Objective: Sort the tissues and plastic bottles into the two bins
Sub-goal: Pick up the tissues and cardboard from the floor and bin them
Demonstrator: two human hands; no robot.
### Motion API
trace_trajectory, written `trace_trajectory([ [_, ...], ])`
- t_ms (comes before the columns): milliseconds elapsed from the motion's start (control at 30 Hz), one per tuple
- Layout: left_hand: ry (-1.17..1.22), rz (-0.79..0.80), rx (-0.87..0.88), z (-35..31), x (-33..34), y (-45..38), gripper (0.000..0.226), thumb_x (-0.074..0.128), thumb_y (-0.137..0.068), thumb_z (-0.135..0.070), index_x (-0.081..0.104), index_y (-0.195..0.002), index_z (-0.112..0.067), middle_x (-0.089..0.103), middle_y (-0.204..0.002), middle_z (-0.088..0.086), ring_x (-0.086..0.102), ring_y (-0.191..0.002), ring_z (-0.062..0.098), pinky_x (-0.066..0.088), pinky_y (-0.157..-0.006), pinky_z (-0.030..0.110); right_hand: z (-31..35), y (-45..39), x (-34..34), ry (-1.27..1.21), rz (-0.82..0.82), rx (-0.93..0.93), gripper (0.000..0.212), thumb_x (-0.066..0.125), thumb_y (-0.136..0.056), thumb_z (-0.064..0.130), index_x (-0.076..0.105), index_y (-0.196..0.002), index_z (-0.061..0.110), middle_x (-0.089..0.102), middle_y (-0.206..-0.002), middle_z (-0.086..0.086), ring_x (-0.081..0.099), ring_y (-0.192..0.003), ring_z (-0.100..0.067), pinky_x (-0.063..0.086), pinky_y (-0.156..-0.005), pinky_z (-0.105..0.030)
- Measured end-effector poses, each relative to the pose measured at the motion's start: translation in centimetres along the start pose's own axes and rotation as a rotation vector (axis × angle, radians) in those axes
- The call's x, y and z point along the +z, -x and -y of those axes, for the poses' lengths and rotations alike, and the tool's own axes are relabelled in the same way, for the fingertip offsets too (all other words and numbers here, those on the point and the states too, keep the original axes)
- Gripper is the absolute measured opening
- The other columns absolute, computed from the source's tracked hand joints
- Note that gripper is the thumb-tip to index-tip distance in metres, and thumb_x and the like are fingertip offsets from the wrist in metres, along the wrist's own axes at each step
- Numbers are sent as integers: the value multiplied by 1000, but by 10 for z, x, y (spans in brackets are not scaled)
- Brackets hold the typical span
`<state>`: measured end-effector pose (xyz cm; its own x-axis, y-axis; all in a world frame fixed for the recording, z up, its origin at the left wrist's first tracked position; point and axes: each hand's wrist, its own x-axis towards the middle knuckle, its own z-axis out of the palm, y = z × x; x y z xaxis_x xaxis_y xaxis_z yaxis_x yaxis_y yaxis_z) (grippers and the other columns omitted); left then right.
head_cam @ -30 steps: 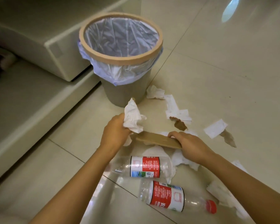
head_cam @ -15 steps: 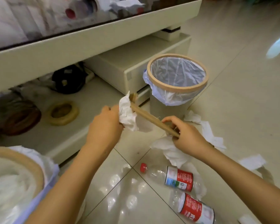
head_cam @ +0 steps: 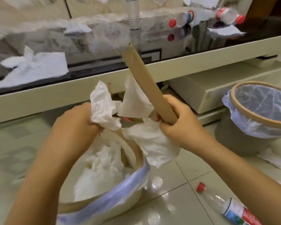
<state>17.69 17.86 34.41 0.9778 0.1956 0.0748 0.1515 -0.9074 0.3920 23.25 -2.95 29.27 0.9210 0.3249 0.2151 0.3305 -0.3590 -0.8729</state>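
My left hand (head_cam: 75,125) grips a crumpled white tissue (head_cam: 104,106) just above the near bin (head_cam: 136,161), which is lined with a pale bag and holds several tissues. My right hand (head_cam: 180,122) is closed on a brown cardboard tube (head_cam: 144,80) that points up and away, and also on a bunch of tissues (head_cam: 152,143) hanging below the fist. A second lined bin (head_cam: 256,117) stands at the right and looks empty. One plastic bottle (head_cam: 230,207) with a red cap lies on the floor at the lower right.
A low glossy table (head_cam: 104,88) runs across the back, carrying tissues (head_cam: 36,65) and several red-capped bottles (head_cam: 182,21). More tissues (head_cam: 276,161) lie on the tiled floor beside the right bin. A cream step or box (head_cam: 201,93) sits under the table.
The view swung left, from the empty bin to the tissue-filled bin. Both hands lifted off the floor and came over that bin, carrying the tissues and the tube, now tilted more upright.
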Motion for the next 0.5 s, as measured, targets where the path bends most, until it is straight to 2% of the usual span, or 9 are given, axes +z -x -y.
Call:
trace_trajectory([
  [100, -84, 143, -178, 33, 4, 1, 13, 58, -90, -27, 63, -92, -14, 69, -87, 7, 62, -80, 28, 52, -75, 37, 21, -16, 39, -60, 103, -39, 47, 53, -82, -7, 52, -107, 33, 59, -78, 9, 57, -71, 3, 42, -63, -7],
  [200, -229, 351, -240, 58, 25, 1, 24, 66, -81, -35, 63, -102, -23, 64, -82, -4, 61, -78, 18, 51, -73, 31, 25, -21, 75, -112, 159, -31, 48, 53, -82, -6, 51, -104, 37, 60, -82, 6, 57, -73, -1, 44, -64, -9],
  [233, -261, 413, -241, 62, 30, 3, 33, 70, -78, -39, 62, -107, -26, 64, -86, -7, 60, -81, 15, 51, -75, 30, 23, -20, 86, -133, 176, -4, 48, 53, -82, -6, 51, -103, 37, 60, -83, 6, 57, -74, -1, 44, -65, -10],
  [300, -259, 470, -242, 70, 34, 5, 56, 75, -74, -43, 55, -124, -31, 64, -111, -8, 60, -98, 14, 50, -86, 30, 12, -16, 107, -144, 207, 66, 46, 54, -79, -3, 52, -104, 36, 62, -83, 8, 58, -76, -3, 48, -69, -18],
  [367, -258, 423, -243, 76, 34, 5, 74, 76, -75, -39, 41, -139, -30, 56, -132, -5, 58, -112, 17, 47, -94, 32, 0, -11, 120, -85, 223, 115, 49, 58, -71, 9, 52, -107, 42, 65, -86, 11, 61, -82, -6, 54, -77, -34],
  [400, -267, 374, -236, 79, 34, 4, 74, 75, -77, -35, 39, -141, -28, 55, -134, -4, 59, -112, 18, 47, -94, 33, -5, -9, 123, -56, 248, 135, 52, 62, -68, 14, 51, -109, 44, 65, -90, 14, 62, -86, -7, 55, -80, -40],
  [500, -267, 218, -238, 87, 34, 0, 57, 71, -81, -21, 47, -133, -26, 62, -119, 0, 62, -101, 19, 51, -84, 32, -12, -7, 122, -3, 342, 144, 58, 75, -70, 20, 50, -119, 37, 56, -106, 17, 58, -98, -7, 54, -85, -40],
])
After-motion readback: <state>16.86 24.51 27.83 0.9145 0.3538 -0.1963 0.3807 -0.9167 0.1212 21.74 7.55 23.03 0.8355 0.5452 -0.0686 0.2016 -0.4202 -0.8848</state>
